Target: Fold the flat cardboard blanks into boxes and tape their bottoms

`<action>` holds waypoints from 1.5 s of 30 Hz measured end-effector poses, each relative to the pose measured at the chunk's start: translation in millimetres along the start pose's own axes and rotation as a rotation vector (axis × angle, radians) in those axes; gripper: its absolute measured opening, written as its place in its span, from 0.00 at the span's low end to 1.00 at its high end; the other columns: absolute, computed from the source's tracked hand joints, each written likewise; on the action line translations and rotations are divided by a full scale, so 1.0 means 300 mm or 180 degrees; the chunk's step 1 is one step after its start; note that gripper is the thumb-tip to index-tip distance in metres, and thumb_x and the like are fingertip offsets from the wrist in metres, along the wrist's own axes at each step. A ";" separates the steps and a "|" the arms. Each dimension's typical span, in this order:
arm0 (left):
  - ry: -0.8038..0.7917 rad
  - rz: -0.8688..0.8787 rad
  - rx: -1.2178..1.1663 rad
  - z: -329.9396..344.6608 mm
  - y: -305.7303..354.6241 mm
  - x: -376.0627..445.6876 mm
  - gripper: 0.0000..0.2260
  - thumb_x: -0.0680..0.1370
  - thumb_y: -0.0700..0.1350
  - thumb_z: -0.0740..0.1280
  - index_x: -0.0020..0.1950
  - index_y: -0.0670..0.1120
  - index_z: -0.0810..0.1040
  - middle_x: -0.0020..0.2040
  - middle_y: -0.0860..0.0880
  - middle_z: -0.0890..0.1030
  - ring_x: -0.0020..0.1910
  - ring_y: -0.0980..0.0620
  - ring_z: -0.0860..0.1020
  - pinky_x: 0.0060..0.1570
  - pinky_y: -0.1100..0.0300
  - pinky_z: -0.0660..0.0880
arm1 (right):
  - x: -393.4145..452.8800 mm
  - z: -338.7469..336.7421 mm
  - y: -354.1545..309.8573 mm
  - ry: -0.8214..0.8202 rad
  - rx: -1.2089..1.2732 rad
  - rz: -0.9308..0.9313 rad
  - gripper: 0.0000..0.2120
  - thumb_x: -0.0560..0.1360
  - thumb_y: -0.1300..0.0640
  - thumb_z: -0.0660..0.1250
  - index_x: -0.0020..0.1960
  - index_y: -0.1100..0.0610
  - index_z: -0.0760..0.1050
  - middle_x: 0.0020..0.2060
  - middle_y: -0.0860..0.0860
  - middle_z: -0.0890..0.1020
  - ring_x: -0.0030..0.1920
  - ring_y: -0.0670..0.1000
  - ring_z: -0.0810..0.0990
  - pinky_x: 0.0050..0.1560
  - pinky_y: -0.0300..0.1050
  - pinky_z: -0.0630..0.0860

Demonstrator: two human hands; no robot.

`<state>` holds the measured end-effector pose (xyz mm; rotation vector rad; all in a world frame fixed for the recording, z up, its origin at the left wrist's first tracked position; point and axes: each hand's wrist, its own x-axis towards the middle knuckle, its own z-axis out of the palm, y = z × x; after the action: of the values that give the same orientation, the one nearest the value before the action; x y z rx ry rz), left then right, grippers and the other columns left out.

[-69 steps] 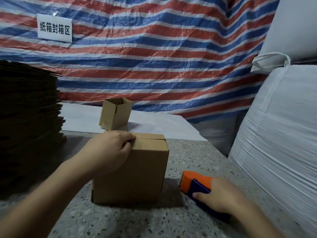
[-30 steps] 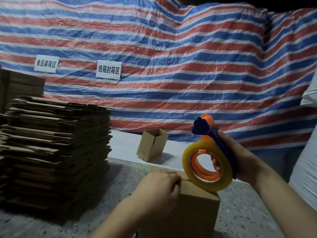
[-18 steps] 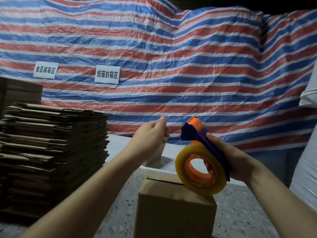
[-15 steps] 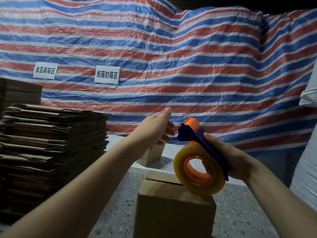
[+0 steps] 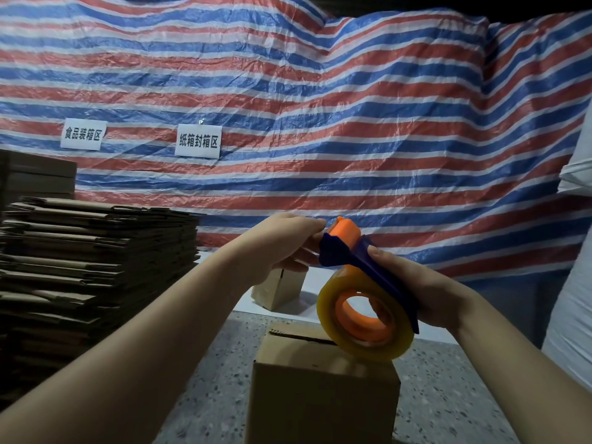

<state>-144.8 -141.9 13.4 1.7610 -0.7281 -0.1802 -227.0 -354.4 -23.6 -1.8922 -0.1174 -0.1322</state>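
A folded cardboard box (image 5: 320, 395) stands on the speckled floor in front of me, flaps closed on top with the seam showing. Above its right top edge my right hand (image 5: 429, 293) grips a tape dispenser (image 5: 362, 322), blue and orange, with a yellowish roll of clear tape. My left hand (image 5: 282, 248) has reached over to the dispenser's orange and blue head, and its fingertips pinch there. The tape end itself is hidden by the fingers. Neither hand touches the box.
A tall stack of flat cardboard blanks (image 5: 96, 267) fills the left. A second, open box (image 5: 275, 293) sits behind on a white sheet (image 5: 314, 306). White sacks (image 5: 570, 315) rise at the right. A striped tarp (image 5: 320, 123) with two paper signs hangs behind.
My right hand picked the dispenser off the floor and lifted it above the box. My left hand let go of the box top, rose, and now pinches the dispenser's head.
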 end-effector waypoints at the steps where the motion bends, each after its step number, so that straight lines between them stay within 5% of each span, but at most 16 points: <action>1: 0.0042 0.0008 0.0062 -0.002 0.003 0.001 0.12 0.83 0.50 0.61 0.46 0.46 0.80 0.34 0.52 0.85 0.34 0.56 0.83 0.39 0.61 0.77 | 0.000 0.001 -0.002 -0.0015 -0.0019 -0.0006 0.24 0.66 0.34 0.71 0.51 0.50 0.84 0.41 0.55 0.84 0.38 0.53 0.84 0.39 0.43 0.80; 6: 0.0216 0.0047 0.0322 -0.019 0.014 -0.001 0.12 0.82 0.43 0.61 0.44 0.45 0.81 0.37 0.48 0.86 0.42 0.51 0.85 0.42 0.59 0.80 | 0.006 0.001 -0.006 -0.0038 -0.0086 -0.0007 0.21 0.64 0.32 0.72 0.47 0.46 0.85 0.41 0.53 0.85 0.39 0.52 0.84 0.39 0.43 0.81; 11: 0.0130 0.0054 0.0405 -0.035 0.018 -0.006 0.15 0.83 0.50 0.61 0.44 0.45 0.82 0.36 0.51 0.85 0.40 0.52 0.83 0.41 0.59 0.78 | 0.014 -0.003 -0.002 -0.0038 -0.0099 0.0010 0.23 0.61 0.31 0.74 0.47 0.46 0.85 0.42 0.54 0.85 0.39 0.52 0.85 0.39 0.43 0.81; 17: 0.0337 0.0048 0.0383 -0.035 -0.005 -0.005 0.10 0.82 0.46 0.65 0.45 0.45 0.82 0.38 0.50 0.85 0.38 0.55 0.82 0.37 0.62 0.78 | 0.021 -0.008 -0.006 -0.0037 -0.0062 0.0035 0.23 0.63 0.32 0.73 0.49 0.47 0.85 0.43 0.55 0.85 0.40 0.53 0.85 0.40 0.43 0.81; 24: 0.0849 0.0068 0.0405 0.000 -0.069 0.007 0.09 0.82 0.43 0.61 0.47 0.42 0.79 0.44 0.42 0.83 0.42 0.49 0.81 0.42 0.57 0.81 | 0.034 -0.010 -0.051 0.0100 -0.0287 0.0383 0.34 0.63 0.33 0.75 0.56 0.59 0.80 0.41 0.58 0.85 0.37 0.55 0.84 0.36 0.46 0.81; 29: 0.0969 -0.0124 0.0035 0.008 -0.119 0.006 0.10 0.83 0.41 0.60 0.45 0.41 0.78 0.41 0.43 0.80 0.40 0.49 0.79 0.35 0.59 0.81 | 0.028 -0.001 -0.074 0.0107 -0.0444 0.0547 0.33 0.68 0.34 0.73 0.58 0.61 0.77 0.40 0.59 0.84 0.35 0.54 0.83 0.35 0.46 0.81; 37: 0.1203 -0.0169 0.0080 -0.052 -0.189 -0.005 0.13 0.81 0.41 0.62 0.38 0.41 0.78 0.36 0.45 0.78 0.33 0.51 0.75 0.25 0.64 0.75 | 0.009 -0.029 -0.108 0.0017 -0.0510 0.0771 0.19 0.64 0.35 0.75 0.43 0.50 0.86 0.38 0.56 0.84 0.33 0.51 0.82 0.32 0.45 0.80; 41: 0.1293 -0.0186 0.0126 -0.077 -0.244 -0.017 0.14 0.81 0.43 0.62 0.37 0.41 0.78 0.35 0.46 0.77 0.31 0.51 0.74 0.26 0.63 0.73 | 0.014 -0.027 -0.137 -0.0050 -0.0740 0.0951 0.29 0.66 0.36 0.75 0.57 0.57 0.81 0.41 0.57 0.84 0.33 0.52 0.82 0.33 0.46 0.79; 45: 0.1329 -0.0402 0.0019 -0.086 -0.313 -0.045 0.12 0.80 0.42 0.62 0.39 0.41 0.78 0.35 0.47 0.77 0.31 0.52 0.73 0.26 0.64 0.70 | 0.017 -0.027 -0.151 -0.0053 -0.0916 0.1136 0.32 0.62 0.36 0.76 0.57 0.58 0.81 0.42 0.57 0.85 0.34 0.52 0.82 0.34 0.45 0.79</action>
<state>-107.5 -99.8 -67.4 1.7739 -0.3161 0.1047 -229.0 -347.5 22.3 -2.1684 0.2405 0.1163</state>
